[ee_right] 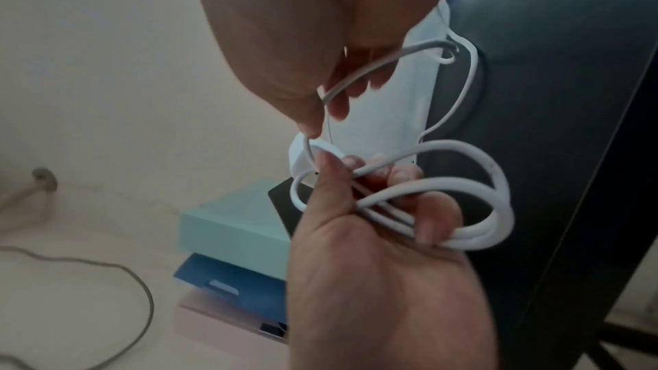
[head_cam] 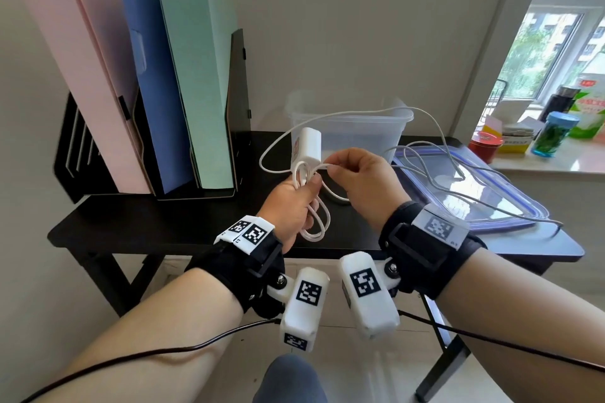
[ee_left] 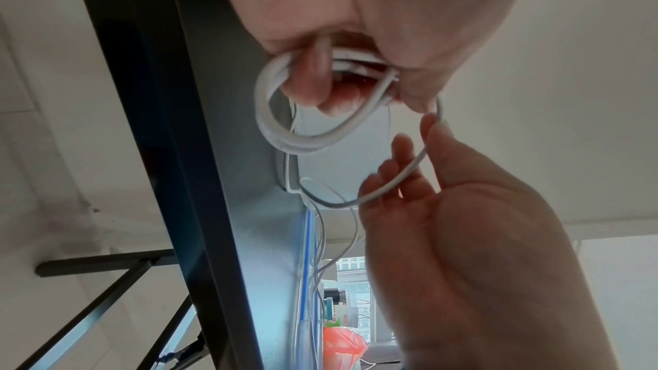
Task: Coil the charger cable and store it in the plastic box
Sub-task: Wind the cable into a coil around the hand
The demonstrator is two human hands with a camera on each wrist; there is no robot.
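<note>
A white charger brick (head_cam: 307,147) sticks up from my left hand (head_cam: 306,186), which grips the brick's base together with several white cable loops (head_cam: 316,222) hanging below the fist. My right hand (head_cam: 330,167) pinches the cable just right of the brick. The loose cable (head_cam: 438,137) runs from there over the clear plastic box (head_cam: 401,132) and across its lid (head_cam: 504,203). The left wrist view shows the loops (ee_left: 284,134) round my left fingers. In the right wrist view the bundle (ee_right: 480,207) lies in my left palm (ee_right: 374,263).
A black file rack with pink, blue and green folders (head_cam: 157,91) stands at the back left of the black table (head_cam: 163,222). The blue-rimmed lid lies flat at the table's right end. Bottles and tins (head_cam: 553,134) crowd the windowsill to the right.
</note>
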